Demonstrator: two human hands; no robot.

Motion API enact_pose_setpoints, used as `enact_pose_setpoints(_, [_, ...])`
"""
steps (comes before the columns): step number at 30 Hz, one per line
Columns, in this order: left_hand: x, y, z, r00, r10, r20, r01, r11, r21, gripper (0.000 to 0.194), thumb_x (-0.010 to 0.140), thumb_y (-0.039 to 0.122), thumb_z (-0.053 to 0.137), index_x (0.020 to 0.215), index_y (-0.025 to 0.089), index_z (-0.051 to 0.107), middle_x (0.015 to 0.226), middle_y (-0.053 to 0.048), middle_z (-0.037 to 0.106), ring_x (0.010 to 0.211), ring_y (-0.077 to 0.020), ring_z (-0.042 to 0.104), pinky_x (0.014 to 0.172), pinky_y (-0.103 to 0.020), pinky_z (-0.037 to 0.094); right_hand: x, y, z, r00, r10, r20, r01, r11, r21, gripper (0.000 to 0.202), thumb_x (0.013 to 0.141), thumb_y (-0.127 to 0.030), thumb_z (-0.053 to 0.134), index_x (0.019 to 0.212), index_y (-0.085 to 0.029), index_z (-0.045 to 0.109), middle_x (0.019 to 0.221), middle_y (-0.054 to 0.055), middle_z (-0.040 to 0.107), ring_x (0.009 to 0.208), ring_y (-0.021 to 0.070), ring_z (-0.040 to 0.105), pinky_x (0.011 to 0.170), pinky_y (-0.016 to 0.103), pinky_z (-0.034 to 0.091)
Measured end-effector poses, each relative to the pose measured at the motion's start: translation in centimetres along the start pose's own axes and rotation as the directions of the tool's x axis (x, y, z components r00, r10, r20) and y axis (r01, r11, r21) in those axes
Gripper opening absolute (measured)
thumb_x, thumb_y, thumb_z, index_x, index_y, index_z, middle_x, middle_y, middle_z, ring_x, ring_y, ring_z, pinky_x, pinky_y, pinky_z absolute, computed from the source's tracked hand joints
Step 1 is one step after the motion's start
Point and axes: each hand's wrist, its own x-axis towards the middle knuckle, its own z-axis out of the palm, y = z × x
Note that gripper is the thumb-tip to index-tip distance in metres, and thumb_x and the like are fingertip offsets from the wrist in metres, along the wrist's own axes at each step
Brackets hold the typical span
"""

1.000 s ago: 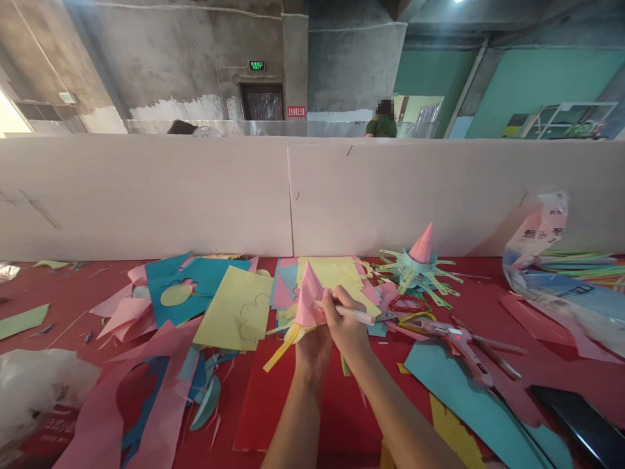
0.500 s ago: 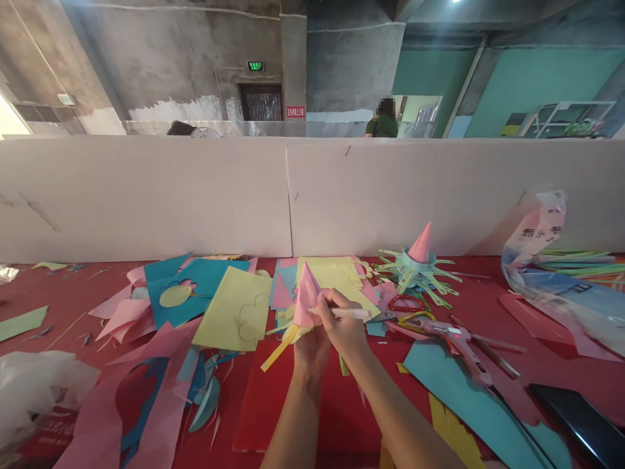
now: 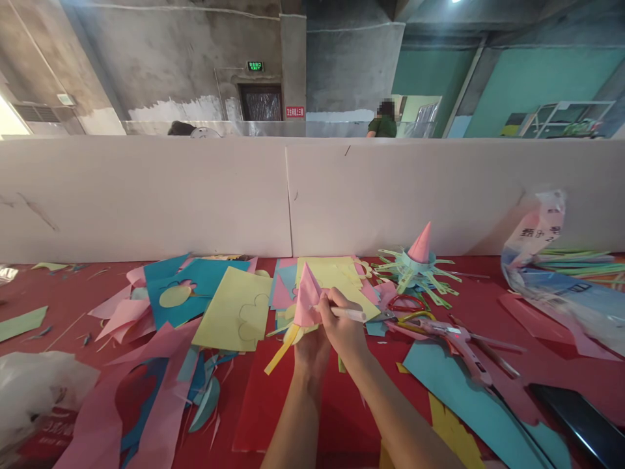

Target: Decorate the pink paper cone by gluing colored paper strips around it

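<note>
My left hand [image 3: 310, 348] holds a pink paper cone [image 3: 307, 301] from below, its point upward. A yellow paper strip [image 3: 282, 352] hangs from the cone's lower left side, with pale yellow paper under its base. Closed around a white marker pen [image 3: 350, 314], my right hand [image 3: 343, 324] keeps the tip against or very near the cone's right side. Most of the left fingers are hidden behind the cone. Farther back to the right stands a finished-looking pink cone [image 3: 422, 244] on a blue paper ring with pale green strips fanning out.
A pink glue gun [image 3: 461, 348], scissors [image 3: 415, 318] and a black phone [image 3: 581, 417] lie to the right. Yellow card [image 3: 234, 309], blue card [image 3: 168, 309] and pink scraps lie left. A plastic bag [image 3: 39, 397] sits at front left. A white partition [image 3: 195, 195] bounds the table's back.
The marker pen and my right hand have shifted slightly left against the cone. The yellow strip has swung a little to the right.
</note>
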Motion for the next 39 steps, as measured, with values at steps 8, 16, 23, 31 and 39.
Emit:
enact_pose_setpoints(8, [0.0, 0.1, 0.1, 1.000, 0.018, -0.020, -0.019, 1.000, -0.008, 0.038, 0.089, 0.019, 0.042, 0.126, 0.018, 0.055, 0.117, -0.011, 0.063, 0.114, -0.0209, 0.056, 0.096, -0.030, 0.045, 0.2, 0.1, 0.0, 1.000, -0.003, -0.004, 0.003, 1.000, -0.020, 0.030, 0.083, -0.024, 0.045, 0.058, -0.021, 0.030, 0.047, -0.006, 0.038, 0.043, 0.0063, 0.037, 0.045, 0.016, 0.031])
enact_pose_setpoints(16, [-0.1, 0.1, 0.3, 0.999, 0.029, -0.015, -0.029, 1.000, 0.000, 0.039, 0.090, 0.021, 0.043, 0.128, 0.019, 0.053, 0.118, -0.011, 0.063, 0.111, -0.0208, 0.058, 0.095, -0.030, 0.046, 0.2, 0.2, -0.1, 1.000, 0.003, -0.008, -0.003, 1.000, -0.004, 0.031, 0.084, -0.025, 0.045, 0.057, -0.021, 0.029, 0.047, -0.007, 0.033, 0.042, 0.0060, 0.034, 0.043, 0.016, 0.029])
enact_pose_setpoints(23, [-0.1, 0.3, 0.8, 0.999, 0.030, -0.038, -0.031, 0.999, -0.009, 0.038, 0.092, 0.021, 0.039, 0.126, 0.019, 0.054, 0.114, -0.011, 0.065, 0.110, -0.0200, 0.058, 0.096, -0.030, 0.045, 0.3, 0.1, -0.1, 0.999, -0.002, -0.032, 0.003, 1.000, 0.029, 0.031, 0.084, -0.026, 0.045, 0.057, -0.021, 0.029, 0.047, -0.007, 0.034, 0.043, 0.0060, 0.035, 0.044, 0.016, 0.029])
enact_pose_setpoints(31, [-0.1, 0.5, 1.2, 0.999, 0.012, -0.041, -0.013, 1.000, -0.006, 0.037, 0.090, 0.019, 0.042, 0.124, 0.018, 0.056, 0.110, -0.011, 0.066, 0.106, -0.0203, 0.060, 0.094, -0.030, 0.047, 0.4, -0.3, -0.3, 0.998, 0.008, -0.059, -0.003, 0.996, 0.084, 0.032, 0.084, -0.025, 0.046, 0.057, -0.021, 0.029, 0.047, -0.008, 0.033, 0.045, 0.0063, 0.034, 0.045, 0.018, 0.028])
enact_pose_setpoints(39, [-0.1, 0.3, 0.3, 0.999, -0.021, -0.036, 0.020, 0.999, -0.042, 0.038, 0.090, 0.023, 0.042, 0.126, 0.016, 0.054, 0.112, -0.012, 0.064, 0.107, -0.0198, 0.060, 0.095, -0.029, 0.045, 0.3, -0.5, -0.3, 1.000, 0.021, -0.005, -0.021, 0.996, 0.085, 0.033, 0.085, -0.028, 0.046, 0.057, -0.021, 0.030, 0.047, -0.008, 0.031, 0.044, 0.0063, 0.033, 0.045, 0.018, 0.028])
